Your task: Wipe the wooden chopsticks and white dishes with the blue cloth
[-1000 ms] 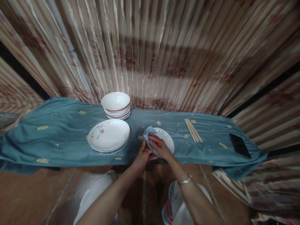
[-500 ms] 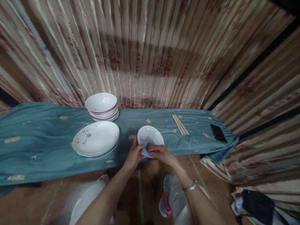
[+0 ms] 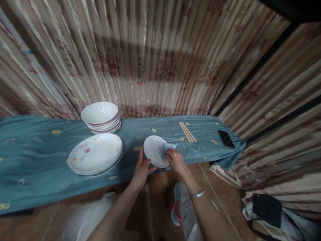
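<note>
Pleated, striped curtains [image 3: 150, 67] are hung across the whole background, and a teal tablecloth [image 3: 37, 144] is spread through the middle of the frame. Just below centre, a light blue cloth [image 3: 168, 148] is pinched in the closed fingers of the right hand [image 3: 177, 162] and laid against the right side of a small white dish [image 3: 152, 147]. By the left hand [image 3: 142, 168] the dish is gripped at its near left rim, thumb on the edge and forefinger along the side. Wiping is judged to be the step in hand; it would best be done with the cloth kept flat under the fingertips and worked round from middle to rim, the dish being turned so that the patch under the thumb is reached, and held firmly, as the table's front edge is near. Whether the dish is lifted or rested on the tablecloth cannot be told, since its underside and some left fingertips are hidden. Farther out, the lower plates in the oval stack [image 3: 95, 154], left of centre, are mostly covered, and a dark bag [image 3: 267, 211] at lower right is only dimly made out.
</note>
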### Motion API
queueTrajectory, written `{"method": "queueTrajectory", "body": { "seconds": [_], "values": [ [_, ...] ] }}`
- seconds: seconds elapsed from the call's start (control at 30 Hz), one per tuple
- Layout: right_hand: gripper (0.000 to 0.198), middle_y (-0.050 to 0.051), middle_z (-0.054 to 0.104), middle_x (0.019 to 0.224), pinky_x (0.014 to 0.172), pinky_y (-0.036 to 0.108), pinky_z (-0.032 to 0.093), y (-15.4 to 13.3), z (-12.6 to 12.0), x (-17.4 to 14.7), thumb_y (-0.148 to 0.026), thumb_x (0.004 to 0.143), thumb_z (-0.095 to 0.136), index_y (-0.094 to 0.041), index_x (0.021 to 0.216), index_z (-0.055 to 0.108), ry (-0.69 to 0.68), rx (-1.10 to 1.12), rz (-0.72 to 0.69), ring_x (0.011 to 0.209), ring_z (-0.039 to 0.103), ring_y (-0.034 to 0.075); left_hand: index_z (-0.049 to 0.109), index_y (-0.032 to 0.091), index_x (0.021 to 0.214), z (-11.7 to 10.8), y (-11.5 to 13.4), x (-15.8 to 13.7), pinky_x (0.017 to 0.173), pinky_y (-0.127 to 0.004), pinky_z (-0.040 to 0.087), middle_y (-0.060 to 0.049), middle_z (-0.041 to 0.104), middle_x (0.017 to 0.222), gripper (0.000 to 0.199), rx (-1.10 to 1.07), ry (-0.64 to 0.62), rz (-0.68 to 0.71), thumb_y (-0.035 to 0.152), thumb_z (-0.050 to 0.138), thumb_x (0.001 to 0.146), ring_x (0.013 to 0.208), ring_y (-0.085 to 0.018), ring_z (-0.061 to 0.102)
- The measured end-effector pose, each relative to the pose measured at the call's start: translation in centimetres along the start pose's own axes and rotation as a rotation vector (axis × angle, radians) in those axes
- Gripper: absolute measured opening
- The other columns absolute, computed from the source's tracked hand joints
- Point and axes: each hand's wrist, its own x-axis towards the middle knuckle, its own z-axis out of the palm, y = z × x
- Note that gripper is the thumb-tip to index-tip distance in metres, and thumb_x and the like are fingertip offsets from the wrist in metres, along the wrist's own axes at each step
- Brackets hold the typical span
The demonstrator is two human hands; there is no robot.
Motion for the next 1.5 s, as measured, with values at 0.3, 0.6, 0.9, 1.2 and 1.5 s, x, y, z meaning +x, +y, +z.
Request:
{"method": "queueTrajectory", "body": {
  "seconds": [0.3,0.6,0.9,1.2,1.5],
  "values": [
    [0.043,0.019,0.051,0.132,0.105,0.047,0.036,0.5,3.9,2.9,-0.011,0.082,0.043,-0.011,0.123,0.052,0.198,0.092,0.040,0.125,0.044,0.027,0.016,0.037,0.146,-0.2,-0.6,0.2,0.073,-0.036,0.056,-0.004,0.058,0.105,0.095,-0.021,0.007,-0.002,0.025,0.070,0.069,0.085,-0.016,0.056],
    [0.049,0.018,0.039,0.143,0.110,0.046,0.031,-1.5,5.7,5.8,-0.018,0.085,0.040,-0.009,0.132,0.045,0.202,0.240,-0.047,0.134,0.036,0.027,0.016,0.036,0.146,-1.0,-1.7,1.2,0.072,-0.042,0.057,-0.003,0.060,0.100,0.089,0.027,0.043,-0.003,0.025,0.065,0.073,0.084,-0.017,0.058],
    [0.050,0.011,0.032,0.149,0.114,0.042,0.023,-3.6,5.3,5.9,-0.028,0.087,0.044,-0.015,0.135,0.045,0.050,0.507,-0.108,0.138,0.028,0.023,0.014,0.035,0.147,-0.8,-0.9,0.5,0.078,-0.043,0.056,-0.007,0.056,0.119,0.090,-0.008,-0.021,-0.007,0.023,0.065,0.073,0.094,-0.019,0.059],
    [0.045,0.006,0.044,0.143,0.114,0.037,0.024,-5.4,3.7,3.8,-0.042,0.088,0.046,-0.023,0.129,0.053,-0.138,0.779,-0.186,0.134,0.036,0.018,0.011,0.032,0.148,-0.8,-0.8,0.5,0.077,-0.039,0.057,-0.009,0.055,0.121,0.094,-0.053,0.044,-0.041,0.017,0.065,0.072,0.090,-0.017,0.061],
    [0.036,0.004,0.064,0.120,0.105,0.038,0.036,-5.4,1.5,1.7,-0.046,0.086,0.052,-0.024,0.111,0.067,-0.308,0.997,-0.231,0.117,0.055,0.020,0.042,0.027,0.133,-0.6,-0.2,0.1,0.070,-0.037,0.058,-0.006,0.062,0.108,0.079,-0.066,0.044,-0.010,0.012,0.068,0.061,0.086,-0.019,0.063]
  ]
}}
